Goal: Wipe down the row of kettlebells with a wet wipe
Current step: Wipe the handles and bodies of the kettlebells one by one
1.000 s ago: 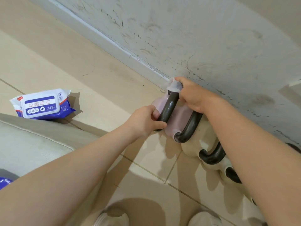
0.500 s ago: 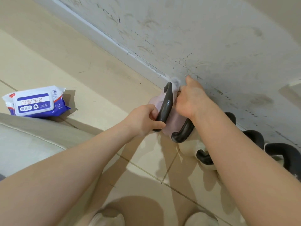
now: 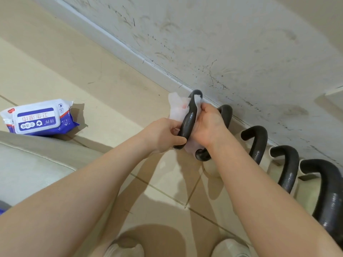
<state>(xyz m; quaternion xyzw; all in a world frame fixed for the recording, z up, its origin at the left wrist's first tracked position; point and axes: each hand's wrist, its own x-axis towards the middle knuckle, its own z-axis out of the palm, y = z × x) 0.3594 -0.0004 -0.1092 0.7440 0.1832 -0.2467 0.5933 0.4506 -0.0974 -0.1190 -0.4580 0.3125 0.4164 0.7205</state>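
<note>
The first kettlebell [image 3: 188,125], the end one of the row along the wall [image 3: 241,43], sits a little to 1 o'clock of the picture's middle, and the wet wipe [image 3: 177,108] is now threaded through its dark handle, with a flap showing at the 10 o'clock side where half a second ago it was bunched behind the handle. The right hand [image 3: 207,125] is closed on the wipe at the 3 o'clock side, and the left hand [image 3: 163,134] pinches the handle's lower end, as before. I judge the handle is nearly done and the pink body comes next. Four more handles [image 3: 258,143] run toward 4 o'clock, untouched. The wipes packet [image 3: 37,117] lies well apart at 9 o'clock. The wall stands close behind and may hinder reaching the back.
</note>
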